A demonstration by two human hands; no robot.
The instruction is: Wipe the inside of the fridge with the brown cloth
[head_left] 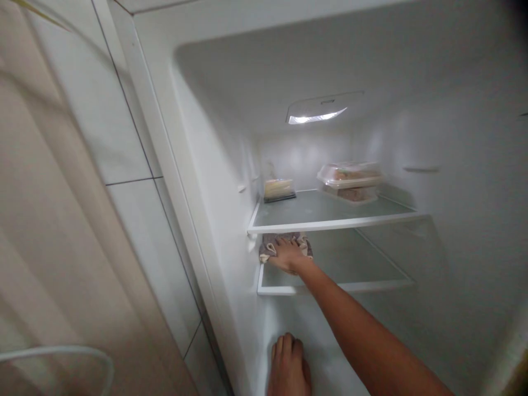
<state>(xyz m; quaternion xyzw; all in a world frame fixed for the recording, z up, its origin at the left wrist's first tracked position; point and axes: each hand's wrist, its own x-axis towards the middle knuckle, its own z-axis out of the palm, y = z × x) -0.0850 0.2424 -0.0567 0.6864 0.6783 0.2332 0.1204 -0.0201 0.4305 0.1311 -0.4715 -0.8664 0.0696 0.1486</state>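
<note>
We read no writing anywhere. Our right hand (287, 256) lies flat, fingers spread, pressing a grey cloth (270, 245) onto the lower shelf (371, 285) at its left front corner. Our left hand (289, 367) rests open against the fridge wall (225, 181) below. On the upper shelf (330, 224), near the back edge, stand two stacked clear tubs (350, 181) of brownish food and a yellowish wedge in a clear box (279, 188).

Dim, soft-focus view lit by the fridge lamp (317, 116), its glare white, edges blurred and stretched.
</note>
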